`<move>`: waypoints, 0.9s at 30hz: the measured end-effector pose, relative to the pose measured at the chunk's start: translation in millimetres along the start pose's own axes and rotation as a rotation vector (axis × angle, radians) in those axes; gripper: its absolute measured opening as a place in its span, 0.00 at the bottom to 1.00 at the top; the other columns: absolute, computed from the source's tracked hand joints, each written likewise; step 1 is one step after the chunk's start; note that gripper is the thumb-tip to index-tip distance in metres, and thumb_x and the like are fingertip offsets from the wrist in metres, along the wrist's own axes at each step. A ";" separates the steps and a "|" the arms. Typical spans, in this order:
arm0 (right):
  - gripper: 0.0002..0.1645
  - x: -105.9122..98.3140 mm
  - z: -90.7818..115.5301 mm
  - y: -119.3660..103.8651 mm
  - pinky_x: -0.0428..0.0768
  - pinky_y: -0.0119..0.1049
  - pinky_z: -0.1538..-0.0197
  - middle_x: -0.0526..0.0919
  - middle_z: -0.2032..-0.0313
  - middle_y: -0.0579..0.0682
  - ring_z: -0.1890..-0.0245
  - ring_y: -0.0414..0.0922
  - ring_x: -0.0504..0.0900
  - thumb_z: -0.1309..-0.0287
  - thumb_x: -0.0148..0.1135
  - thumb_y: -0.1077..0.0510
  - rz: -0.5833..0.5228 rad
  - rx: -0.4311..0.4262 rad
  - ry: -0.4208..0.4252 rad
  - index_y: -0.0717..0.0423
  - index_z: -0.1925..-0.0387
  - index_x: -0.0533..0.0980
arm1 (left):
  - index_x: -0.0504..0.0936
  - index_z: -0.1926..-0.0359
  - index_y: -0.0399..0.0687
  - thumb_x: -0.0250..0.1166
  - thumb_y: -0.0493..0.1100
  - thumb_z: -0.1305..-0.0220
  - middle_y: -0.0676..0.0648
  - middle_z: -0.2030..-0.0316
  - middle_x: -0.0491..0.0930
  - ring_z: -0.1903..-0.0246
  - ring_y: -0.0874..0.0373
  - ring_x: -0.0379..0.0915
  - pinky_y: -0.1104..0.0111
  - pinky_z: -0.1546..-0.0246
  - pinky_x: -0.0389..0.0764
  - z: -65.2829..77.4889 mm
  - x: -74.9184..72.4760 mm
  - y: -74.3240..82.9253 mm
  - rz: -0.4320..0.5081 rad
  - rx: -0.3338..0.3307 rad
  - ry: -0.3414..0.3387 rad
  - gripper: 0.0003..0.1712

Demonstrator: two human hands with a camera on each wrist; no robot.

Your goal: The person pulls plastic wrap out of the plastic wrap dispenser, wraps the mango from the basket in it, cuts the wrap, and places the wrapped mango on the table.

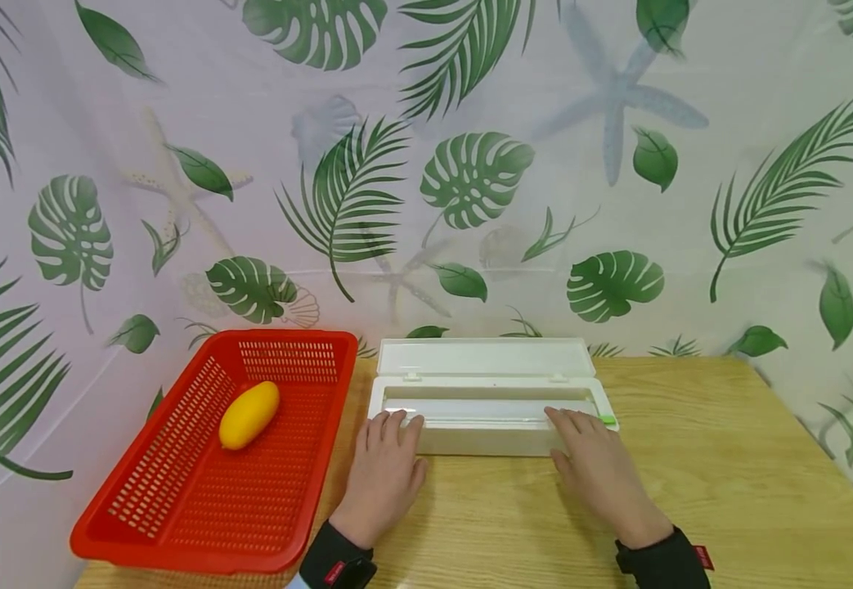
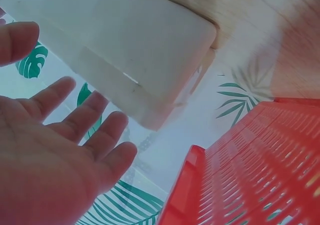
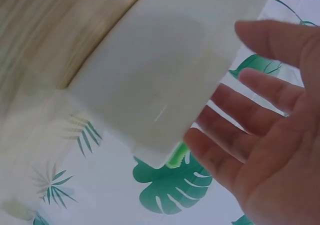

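A long white cling film dispenser (image 1: pixel 485 442) sits on the table, its hinged lid (image 1: pixel 481 357) tipped back. Inside its trough lies a pale roll (image 1: pixel 455 408). A small green slider (image 1: pixel 608 420) marks the right end of the front edge. My left hand (image 1: pixel 383 473) is at the dispenser's front left corner, fingers extended and fingertips at the top edge. At the right end my right hand (image 1: pixel 597 468) reaches in the same way, fingertips over the front edge. Both wrist views show the fingers spread, with the white front face (image 2: pixel 140 40) beside them and nothing gripped.
Left of the dispenser stands a red perforated plastic basket (image 1: pixel 249 511), close to my left forearm. In it lies a yellow, mango-shaped object (image 1: pixel 249 415). A leaf-patterned cloth (image 1: pixel 470 245) hangs behind the wooden table (image 1: pixel 728 458).
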State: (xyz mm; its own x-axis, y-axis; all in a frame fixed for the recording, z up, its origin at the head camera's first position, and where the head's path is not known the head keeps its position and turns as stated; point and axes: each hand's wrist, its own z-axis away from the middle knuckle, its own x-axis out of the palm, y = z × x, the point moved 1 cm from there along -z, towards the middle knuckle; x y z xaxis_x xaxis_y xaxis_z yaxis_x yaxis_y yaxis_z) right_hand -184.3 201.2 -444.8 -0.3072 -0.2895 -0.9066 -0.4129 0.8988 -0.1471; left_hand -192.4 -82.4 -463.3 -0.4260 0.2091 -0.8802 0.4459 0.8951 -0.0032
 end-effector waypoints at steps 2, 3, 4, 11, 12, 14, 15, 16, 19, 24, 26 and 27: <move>0.34 0.8 -0.9 2.1 0.75 0.53 0.53 0.78 0.52 0.61 0.51 0.58 0.76 0.52 0.69 0.65 0.020 0.001 0.029 0.62 0.41 0.70 | 0.72 0.43 0.43 0.68 0.46 0.46 0.39 0.48 0.72 0.46 0.41 0.64 0.49 0.43 0.64 -1.1 1.3 -0.5 -0.001 -0.003 0.015 0.30; 0.34 1.5 -1.0 3.2 0.75 0.53 0.54 0.78 0.53 0.60 0.52 0.58 0.76 0.53 0.70 0.66 0.026 0.003 0.038 0.62 0.42 0.71 | 0.72 0.43 0.43 0.68 0.46 0.46 0.39 0.49 0.72 0.47 0.42 0.64 0.49 0.44 0.64 -1.5 2.2 -0.8 -0.003 -0.003 0.024 0.30; 0.34 2.4 -1.1 4.1 0.75 0.53 0.55 0.78 0.54 0.60 0.53 0.58 0.76 0.53 0.70 0.66 0.032 0.007 0.044 0.61 0.42 0.71 | 0.72 0.43 0.42 0.68 0.45 0.46 0.39 0.49 0.72 0.48 0.42 0.64 0.50 0.44 0.65 -1.9 2.9 -1.1 -0.009 -0.004 0.030 0.30; 0.26 11.7 -2.6 9.1 0.71 0.48 0.62 0.76 0.58 0.58 0.57 0.56 0.74 0.50 0.67 0.66 0.058 0.006 0.127 0.61 0.46 0.75 | 0.75 0.46 0.40 0.67 0.42 0.47 0.41 0.53 0.74 0.52 0.43 0.67 0.53 0.47 0.68 -3.1 6.8 -2.6 -0.054 -0.008 0.089 0.27; 0.24 13.0 -3.0 9.7 0.70 0.47 0.63 0.76 0.59 0.58 0.58 0.56 0.74 0.50 0.67 0.66 0.057 0.004 0.146 0.60 0.47 0.77 | 0.75 0.46 0.40 0.68 0.42 0.47 0.41 0.53 0.74 0.52 0.44 0.67 0.53 0.47 0.68 -3.3 7.1 -2.6 -0.055 -0.006 0.095 0.26; 0.21 15.2 -3.5 10.7 0.69 0.47 0.65 0.76 0.61 0.57 0.60 0.56 0.74 0.50 0.67 0.66 0.053 0.000 0.179 0.59 0.51 0.79 | 0.75 0.47 0.40 0.68 0.42 0.48 0.41 0.53 0.74 0.52 0.44 0.67 0.53 0.48 0.68 -3.3 8.0 -3.1 -0.058 -0.004 0.104 0.26; 0.20 16.1 -3.8 11.3 0.69 0.46 0.65 0.76 0.61 0.56 0.61 0.55 0.74 0.51 0.68 0.66 0.052 0.000 0.193 0.58 0.52 0.80 | 0.76 0.48 0.40 0.68 0.42 0.48 0.41 0.53 0.74 0.52 0.44 0.67 0.53 0.48 0.68 -3.2 8.1 -3.2 -0.058 -0.004 0.105 0.25; 0.19 16.7 -4.2 11.7 0.69 0.46 0.66 0.76 0.62 0.56 0.61 0.55 0.74 0.51 0.68 0.66 0.048 -0.001 0.206 0.58 0.54 0.81 | 0.76 0.48 0.40 0.68 0.41 0.48 0.41 0.53 0.74 0.52 0.44 0.67 0.53 0.48 0.68 -3.3 8.0 -3.3 -0.060 -0.003 0.106 0.25; 0.17 17.7 -5.8 12.6 0.69 0.45 0.68 0.77 0.64 0.54 0.63 0.54 0.75 0.53 0.69 0.66 0.044 -0.005 0.239 0.57 0.57 0.82 | 0.76 0.48 0.41 0.68 0.41 0.48 0.41 0.53 0.74 0.52 0.44 0.67 0.53 0.47 0.68 -3.3 8.2 -3.9 -0.065 -0.004 0.110 0.24; 0.16 18.2 -6.9 13.5 0.70 0.44 0.70 0.79 0.66 0.53 0.66 0.53 0.76 0.57 0.71 0.66 0.043 -0.010 0.279 0.57 0.61 0.84 | 0.77 0.49 0.41 0.68 0.40 0.48 0.41 0.54 0.75 0.52 0.44 0.67 0.53 0.47 0.69 -3.2 7.9 -4.2 -0.067 -0.006 0.110 0.24; 0.16 18.6 -6.5 13.9 0.71 0.44 0.70 0.79 0.66 0.53 0.66 0.52 0.77 0.58 0.72 0.66 0.040 -0.006 0.294 0.57 0.62 0.84 | 0.77 0.49 0.41 0.68 0.40 0.48 0.41 0.54 0.75 0.52 0.44 0.67 0.53 0.48 0.69 -3.4 8.3 -4.3 -0.071 -0.006 0.108 0.24; 0.15 19.0 -6.3 14.1 0.72 0.44 0.70 0.80 0.67 0.53 0.67 0.52 0.77 0.58 0.72 0.66 0.037 -0.003 0.302 0.57 0.63 0.85 | 0.77 0.49 0.41 0.68 0.40 0.48 0.41 0.54 0.75 0.52 0.44 0.67 0.53 0.48 0.68 -3.6 8.5 -4.4 -0.072 -0.006 0.108 0.24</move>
State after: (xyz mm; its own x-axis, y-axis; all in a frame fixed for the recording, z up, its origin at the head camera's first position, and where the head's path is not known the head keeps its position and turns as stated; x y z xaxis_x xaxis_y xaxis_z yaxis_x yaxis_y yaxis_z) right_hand -201.3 206.3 -461.6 -0.5629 -0.3419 -0.7525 -0.3994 0.9096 -0.1145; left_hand -200.8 -83.2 -469.1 -0.5390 0.1848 -0.8218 0.4064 0.9116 -0.0615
